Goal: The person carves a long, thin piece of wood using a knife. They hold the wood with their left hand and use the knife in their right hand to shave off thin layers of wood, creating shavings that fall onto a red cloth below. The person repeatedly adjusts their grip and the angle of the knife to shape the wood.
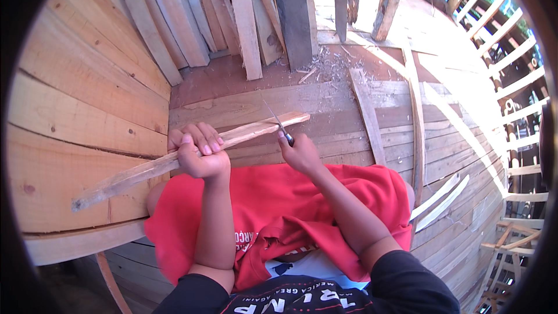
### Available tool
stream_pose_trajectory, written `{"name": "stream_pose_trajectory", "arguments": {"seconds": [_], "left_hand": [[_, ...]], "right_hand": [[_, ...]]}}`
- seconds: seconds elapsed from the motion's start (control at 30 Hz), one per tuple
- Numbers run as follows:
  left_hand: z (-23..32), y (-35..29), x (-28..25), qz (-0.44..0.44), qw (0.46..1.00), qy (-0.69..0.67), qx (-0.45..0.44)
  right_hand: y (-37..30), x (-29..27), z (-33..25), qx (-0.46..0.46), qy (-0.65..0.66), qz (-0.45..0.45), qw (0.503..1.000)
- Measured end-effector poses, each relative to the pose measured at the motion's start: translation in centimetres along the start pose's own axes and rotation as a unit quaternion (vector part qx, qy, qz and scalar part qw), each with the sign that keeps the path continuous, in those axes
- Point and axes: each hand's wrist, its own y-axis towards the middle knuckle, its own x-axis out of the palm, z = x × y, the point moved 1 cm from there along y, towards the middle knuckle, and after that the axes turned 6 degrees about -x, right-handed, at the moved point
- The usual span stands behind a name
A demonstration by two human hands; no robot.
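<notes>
A long, rough wooden stick (250, 131) lies slantwise in front of me, its dark end low on the left and its pale, freshly cut end on the right. My left hand (200, 150) is wrapped round it near the middle. In my right hand (301, 154) is a knife (282, 125) with a dark handle. Its thin blade points up and away to the left and crosses the stick near the pale end. Whether the edge bites into the wood, I cannot tell. Red cloth (250, 189) covers my lap beneath both forearms.
A plank wall (87, 116) rises close on the left. Several upright boards (247, 29) lean at the back. Wood shavings (331, 67) litter the plank floor (325, 99). Loose strips (366, 116) lie to the right, near two curved pale pieces (442, 200). A slatted railing (517, 113) stands far right.
</notes>
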Motion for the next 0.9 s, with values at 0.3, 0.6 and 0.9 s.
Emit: {"name": "stream_pose_trajectory", "arguments": {"seconds": [0.3, 0.6, 0.9], "left_hand": [[-0.1, -2.9, 1.2, -0.079, 0.995, -0.046, 0.027], [-0.3, -3.8, 1.2, -0.076, 0.996, -0.035, 0.032], [0.1, -3.6, 0.2, -0.121, 0.992, -0.026, -0.012]], "right_hand": [[-1.2, 1.3, 0.0, -0.033, 0.007, 0.126, 0.991], [-3.2, 0.7, -3.6, 0.008, 0.015, 0.128, 0.992], [-2.9, 1.7, -3.2, -0.018, -0.012, 0.187, 0.982]]}}
